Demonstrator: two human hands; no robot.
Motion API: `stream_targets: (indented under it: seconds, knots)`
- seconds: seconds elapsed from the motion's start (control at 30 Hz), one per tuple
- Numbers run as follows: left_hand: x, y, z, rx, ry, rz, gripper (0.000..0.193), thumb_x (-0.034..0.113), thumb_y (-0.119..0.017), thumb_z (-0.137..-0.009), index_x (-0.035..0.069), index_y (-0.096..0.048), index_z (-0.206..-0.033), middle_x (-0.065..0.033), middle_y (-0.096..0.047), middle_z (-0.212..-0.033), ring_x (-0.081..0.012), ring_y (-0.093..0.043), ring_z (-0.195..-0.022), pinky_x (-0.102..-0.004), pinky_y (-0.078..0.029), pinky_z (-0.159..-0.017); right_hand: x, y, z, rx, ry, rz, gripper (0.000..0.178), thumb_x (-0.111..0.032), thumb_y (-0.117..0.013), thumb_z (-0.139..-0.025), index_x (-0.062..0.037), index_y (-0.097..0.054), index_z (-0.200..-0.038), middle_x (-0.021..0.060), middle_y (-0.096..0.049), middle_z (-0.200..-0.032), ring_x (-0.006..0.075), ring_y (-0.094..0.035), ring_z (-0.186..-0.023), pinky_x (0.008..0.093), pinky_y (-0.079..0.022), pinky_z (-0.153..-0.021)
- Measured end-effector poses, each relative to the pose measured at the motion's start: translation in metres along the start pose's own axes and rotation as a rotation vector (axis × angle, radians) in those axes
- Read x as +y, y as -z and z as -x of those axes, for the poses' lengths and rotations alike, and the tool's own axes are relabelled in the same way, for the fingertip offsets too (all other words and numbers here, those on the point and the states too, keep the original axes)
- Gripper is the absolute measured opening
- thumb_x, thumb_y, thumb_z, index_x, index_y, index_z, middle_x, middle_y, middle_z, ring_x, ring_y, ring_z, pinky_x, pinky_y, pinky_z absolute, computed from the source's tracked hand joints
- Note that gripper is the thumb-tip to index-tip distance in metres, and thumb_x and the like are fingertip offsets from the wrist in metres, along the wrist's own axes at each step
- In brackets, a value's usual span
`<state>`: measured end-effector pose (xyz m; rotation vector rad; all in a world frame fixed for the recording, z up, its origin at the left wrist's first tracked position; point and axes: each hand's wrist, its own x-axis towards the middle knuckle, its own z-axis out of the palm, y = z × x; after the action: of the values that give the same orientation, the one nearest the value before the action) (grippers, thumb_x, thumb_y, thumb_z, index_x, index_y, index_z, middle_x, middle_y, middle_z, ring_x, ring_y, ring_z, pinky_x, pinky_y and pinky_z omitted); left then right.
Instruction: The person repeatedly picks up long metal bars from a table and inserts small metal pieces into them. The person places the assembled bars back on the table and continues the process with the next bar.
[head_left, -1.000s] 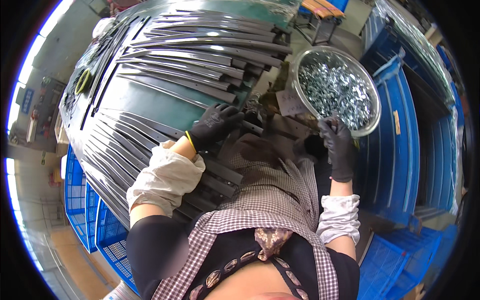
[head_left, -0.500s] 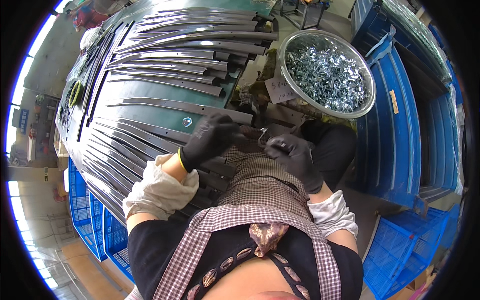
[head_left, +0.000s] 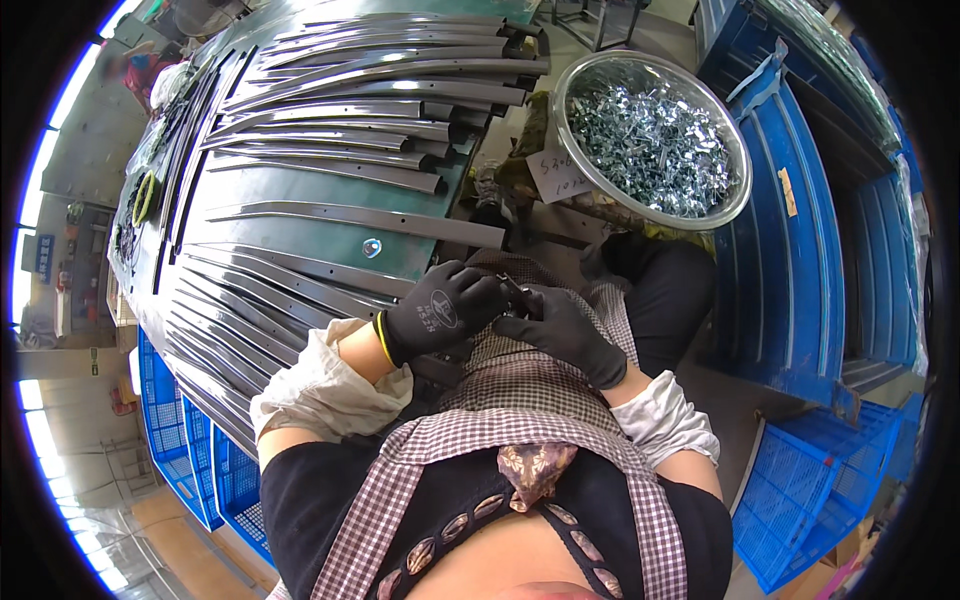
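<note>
My left hand (head_left: 445, 308) and my right hand (head_left: 570, 335), both in black gloves, come together above my lap with fingers curled. A small metal clip (head_left: 511, 293) shows partly at the fingertips of both; the rest is hidden by the gloves. Just beyond my left hand, a long dark strip (head_left: 360, 220) with small holes lies by itself on the green tabletop (head_left: 300, 185). Nearer to me, more dark strips (head_left: 250, 290) fan out in a row beneath my left forearm.
Several dark strips (head_left: 400, 88) overlap at the table's far side. A clear round tub (head_left: 737, 195) of shiny metal clips stands right of the table, beside a written paper tag (head_left: 560, 178). Blue bins (head_left: 775, 230) and a blue crate (head_left: 800, 500) stand at right.
My hands have drawn together: the left moved right and slightly nearer to me, the right slightly left. The metal clip that stuck up from my right fingers is now mostly covered.
</note>
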<state>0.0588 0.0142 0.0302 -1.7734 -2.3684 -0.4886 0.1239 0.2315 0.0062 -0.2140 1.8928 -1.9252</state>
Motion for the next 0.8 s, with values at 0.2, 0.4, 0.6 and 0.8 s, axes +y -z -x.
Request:
stream_targets:
  seconds: [0.2, 0.4, 0.6, 0.8]
  knots:
    - [-0.01, -0.001, 0.004, -0.098, -0.094, -0.075, 0.036, 0.023, -0.071, -0.079, 0.011, -0.069, -0.114, -0.0038, -0.062, -0.108, -0.0236, -0.063, -0.098, -0.0397, -0.05, -0.079, 0.016, 0.007, -0.006, -0.037, -0.052, -0.268, 0.04, -0.016, -0.077, -0.089, 0.0008, -0.063, -0.123, 0.0017, -0.067, -0.095, 0.0069, -0.06, -0.086, 0.0249, -0.052, -0.08]
    - [-0.051, -0.007, -0.004, 0.058, 0.133, -0.084, 0.053, 0.029, -0.075, -0.076, 0.012, -0.065, -0.125, -0.0093, -0.062, -0.114, -0.0281, -0.062, -0.1, -0.0437, -0.049, -0.088, 0.039, 0.017, -0.02, 0.106, 0.099, -0.115, 0.04, -0.012, -0.077, -0.088, 0.0003, -0.061, -0.122, 0.005, -0.069, -0.098, 0.0124, -0.064, -0.09, 0.0296, -0.053, -0.08]
    - [-0.076, -0.013, 0.007, -0.085, 0.166, -0.094, 0.051, 0.026, -0.073, -0.081, 0.009, -0.059, -0.127, -0.0085, -0.064, -0.109, -0.0301, -0.064, -0.097, -0.0438, -0.051, -0.084, 0.041, 0.035, -0.039, 0.244, 0.299, 0.335, 0.042, -0.022, -0.077, -0.089, 0.0021, -0.062, -0.12, 0.0099, -0.068, -0.1, 0.0129, -0.061, -0.089, 0.0273, -0.05, -0.081]
    - [-0.068, -0.017, 0.002, -0.079, 0.278, 0.224, 0.043, 0.019, -0.076, -0.078, 0.009, -0.065, -0.119, -0.0106, -0.067, -0.102, -0.0343, -0.064, -0.095, -0.0437, -0.052, -0.082, 0.023, 0.049, -0.05, 0.071, 0.33, 0.522, 0.038, -0.02, -0.079, -0.085, 0.0006, -0.065, -0.114, 0.0104, -0.068, -0.09, 0.0141, -0.064, -0.082, 0.028, -0.051, -0.076]
